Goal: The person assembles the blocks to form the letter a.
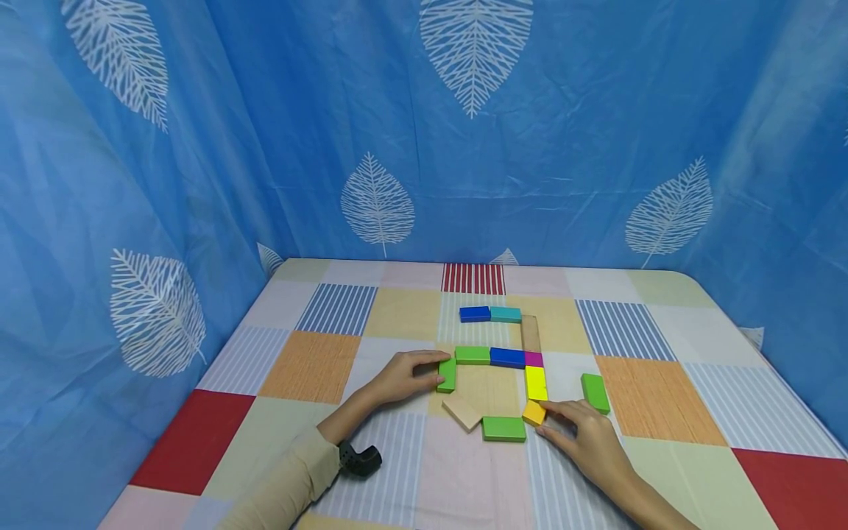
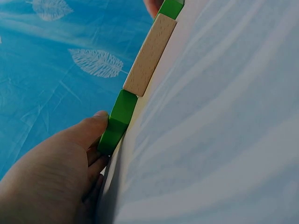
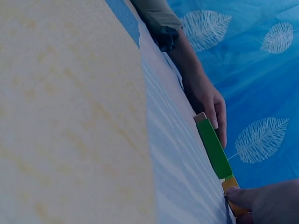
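At the left of a ring of flat blocks, my left hand [image 1: 407, 377] pinches a green block [image 1: 447, 375] between thumb and fingers; the left wrist view shows the thumb against this green block [image 2: 117, 116]. My right hand [image 1: 586, 438] pinches a small orange-yellow block [image 1: 534, 413] at the ring's front right corner. Between the hands lie a slanted plain wooden block [image 1: 461, 411] and a front green block [image 1: 503, 429]. Up the right side run a yellow block [image 1: 536, 383] and a magenta block [image 1: 533, 359]. A blue block [image 1: 507, 358] and another green block [image 1: 472, 355] form the back row.
Behind the ring, a dark blue block [image 1: 475, 314] and a teal block [image 1: 506, 315] meet a long wooden block [image 1: 531, 333]. One loose green block [image 1: 595, 394] lies right of the ring. A patchwork cloth [image 1: 318, 427] covers the table; blue curtains [image 1: 543, 147] surround it.
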The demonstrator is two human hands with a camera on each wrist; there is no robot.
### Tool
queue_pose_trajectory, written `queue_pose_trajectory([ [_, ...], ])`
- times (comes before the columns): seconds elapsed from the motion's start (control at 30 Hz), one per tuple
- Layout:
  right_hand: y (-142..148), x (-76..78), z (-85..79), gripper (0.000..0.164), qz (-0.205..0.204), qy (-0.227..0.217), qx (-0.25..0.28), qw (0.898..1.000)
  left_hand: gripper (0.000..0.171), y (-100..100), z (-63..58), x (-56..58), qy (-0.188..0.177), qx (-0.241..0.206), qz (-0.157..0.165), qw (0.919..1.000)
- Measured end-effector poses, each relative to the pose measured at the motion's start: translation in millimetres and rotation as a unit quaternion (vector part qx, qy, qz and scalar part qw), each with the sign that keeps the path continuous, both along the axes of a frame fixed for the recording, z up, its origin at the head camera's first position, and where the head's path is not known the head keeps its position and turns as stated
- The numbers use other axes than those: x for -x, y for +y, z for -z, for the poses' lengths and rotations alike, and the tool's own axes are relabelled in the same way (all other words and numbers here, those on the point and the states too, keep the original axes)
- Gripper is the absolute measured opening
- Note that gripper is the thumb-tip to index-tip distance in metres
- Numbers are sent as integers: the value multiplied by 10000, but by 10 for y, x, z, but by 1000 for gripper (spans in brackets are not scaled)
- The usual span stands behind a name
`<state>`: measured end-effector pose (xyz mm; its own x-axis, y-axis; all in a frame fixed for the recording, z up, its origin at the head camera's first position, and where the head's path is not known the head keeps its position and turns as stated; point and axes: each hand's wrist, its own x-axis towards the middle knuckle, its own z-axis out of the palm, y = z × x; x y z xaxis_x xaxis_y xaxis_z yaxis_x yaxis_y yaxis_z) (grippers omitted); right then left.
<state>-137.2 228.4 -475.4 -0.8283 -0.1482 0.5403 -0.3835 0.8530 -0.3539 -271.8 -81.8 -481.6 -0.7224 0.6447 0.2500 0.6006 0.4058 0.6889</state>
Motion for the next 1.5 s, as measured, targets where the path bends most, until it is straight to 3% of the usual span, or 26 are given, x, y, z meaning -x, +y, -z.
queue_pose_trajectory([
  [0.27,20,19,21,37,-24,50,-11,10000,42,6,-12,-6,-36,20,-2,10000],
  [0.73,13,25,21,38,4,90,-28,10000,42,5,-20,-16,221,-79,56,9997],
  [1.5,6,34,12,38,-29,149,-35,9999,43,-5,-15,8,14,7,24,10000],
])
